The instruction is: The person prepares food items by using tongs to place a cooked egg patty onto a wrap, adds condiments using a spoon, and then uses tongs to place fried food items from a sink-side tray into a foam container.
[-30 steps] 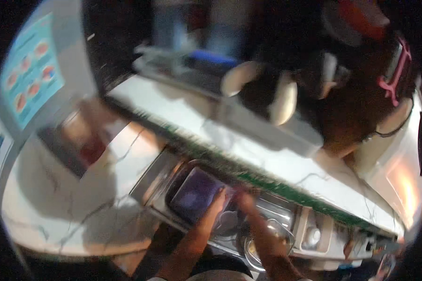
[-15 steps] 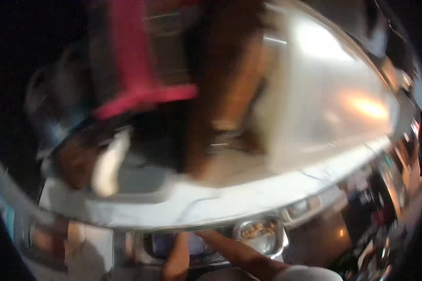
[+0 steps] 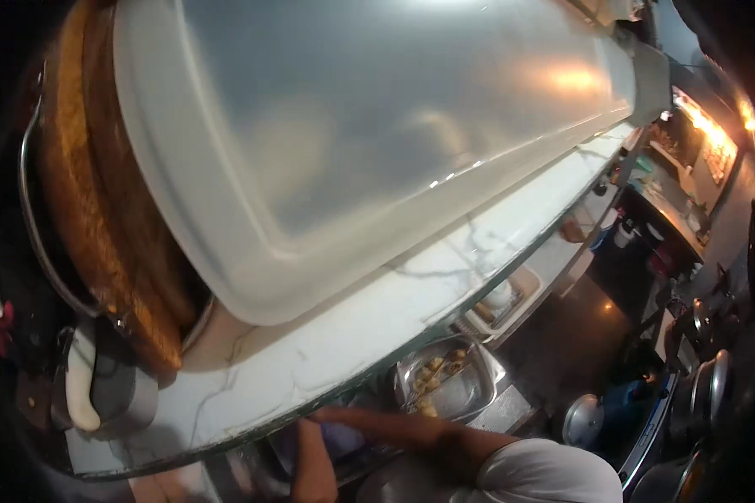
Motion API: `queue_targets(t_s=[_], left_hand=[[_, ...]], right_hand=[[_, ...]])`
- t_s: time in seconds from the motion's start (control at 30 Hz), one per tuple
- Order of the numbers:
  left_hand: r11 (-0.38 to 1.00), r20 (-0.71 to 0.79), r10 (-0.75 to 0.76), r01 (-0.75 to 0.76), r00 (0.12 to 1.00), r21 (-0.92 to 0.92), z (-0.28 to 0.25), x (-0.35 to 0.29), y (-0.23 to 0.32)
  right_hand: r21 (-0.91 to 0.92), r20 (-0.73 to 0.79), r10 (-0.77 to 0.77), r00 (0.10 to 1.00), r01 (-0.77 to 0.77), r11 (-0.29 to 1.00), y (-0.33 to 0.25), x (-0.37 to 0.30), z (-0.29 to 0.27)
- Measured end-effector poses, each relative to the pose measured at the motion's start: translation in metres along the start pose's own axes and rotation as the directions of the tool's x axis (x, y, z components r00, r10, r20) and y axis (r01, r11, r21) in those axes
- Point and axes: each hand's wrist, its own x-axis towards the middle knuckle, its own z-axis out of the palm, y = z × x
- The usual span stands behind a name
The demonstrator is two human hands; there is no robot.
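Note:
Both my forearms come up from the lower edge and pass beneath the rim of a white marbled counter point(image 3: 411, 289). My left forearm point(image 3: 315, 465) and my right forearm point(image 3: 386, 426) meet close together there, and the counter's edge hides the fingers of both hands. Under my wrists lies something bluish-purple point(image 3: 341, 436), mostly covered, in what looks like a basin. Right of my right forearm sits a rectangular metal tray point(image 3: 470, 394) holding several yellowish-brown food pieces point(image 3: 432, 373) along its left side.
A large translucent plastic lid or bin point(image 3: 352, 168) covers much of the counter. Wooden boards point(image 3: 101, 193) lean at its left, beside a grey container with a white handle point(image 3: 80, 386). A white tray point(image 3: 512, 302), pots and a round lid point(image 3: 583, 419) are at the right.
My view has swung: the plastic lid or bin and the counter now lie further left and tilt more steeply, and the blur has cleared. My forearms still reach under the counter's rim.

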Motion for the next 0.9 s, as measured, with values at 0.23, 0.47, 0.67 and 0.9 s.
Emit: queue_targets(t_s=[0.23, 0.47, 0.67, 0.9], left_hand=[[0.989, 0.008, -0.069, 0.069, 0.998, -0.130, -0.036, -0.014, -0.017], [-0.586, 0.677, 0.281, -0.437, 0.680, 0.682, -0.132, -0.050, 0.020], [-0.094, 0.049, 0.189, -0.031, 0.981, 0.995, -0.145, -0.134, 0.060], [-0.482, 0.510, 0.528, -0.255, 0.679, 0.838, 0.029, -0.250, 0.020]], right_hand=[[-0.456, -0.174, 0.015, 0.985, -0.094, 0.885, 0.020, 0.035, -0.165], [-0.650, -0.269, 0.212, 0.939, -0.340, 0.680, 0.055, 0.061, -0.281], [-0.651, -0.174, 0.228, 0.958, -0.285, 0.703, 0.058, 0.054, -0.243], [-0.566, 0.190, 0.043, 0.981, 0.073, 0.821, 0.032, -0.017, -0.039]])
